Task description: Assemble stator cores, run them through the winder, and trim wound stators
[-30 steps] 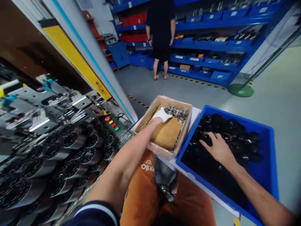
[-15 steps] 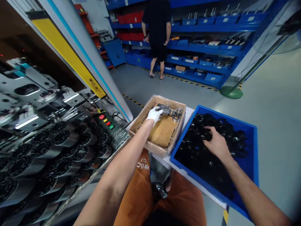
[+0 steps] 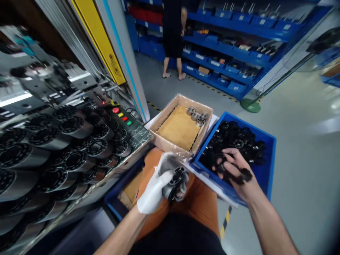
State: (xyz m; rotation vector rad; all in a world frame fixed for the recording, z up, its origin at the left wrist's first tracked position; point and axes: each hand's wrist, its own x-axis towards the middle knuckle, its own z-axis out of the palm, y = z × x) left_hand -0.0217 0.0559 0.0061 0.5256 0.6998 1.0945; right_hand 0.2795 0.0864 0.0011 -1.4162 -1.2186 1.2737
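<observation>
In a white glove, my left hand (image 3: pixel 160 182) is closed around several metal stator cores (image 3: pixel 177 175) with slotted ends, held above my lap. My right hand (image 3: pixel 240 173) is bare and curls around some small black plastic parts (image 3: pixel 225 170), blurred by motion, at the near side of the blue bin (image 3: pixel 272 152). More black plastic parts (image 3: pixel 240 136) are heaped in that bin. Left of it is a cardboard box (image 3: pixel 170 141) lined with clear plastic, with several metal stator cores (image 3: pixel 196 115) standing in its far right corner on a brown sheet (image 3: pixel 177 125).
Stacked metal cylinders with black slotted ends (image 3: pixel 75 127) fill the machine's bench at left. Beside them is a button panel (image 3: pixel 124 118). A person (image 3: pixel 172 32) stands near blue shelving (image 3: pixel 233 63) behind. A green stand base (image 3: pixel 250 105) is on the floor at right.
My left hand has come back from the cardboard box to above my lap with stator cores in it. My right hand has risen from the heap toward the bin's near side, holding black parts.
</observation>
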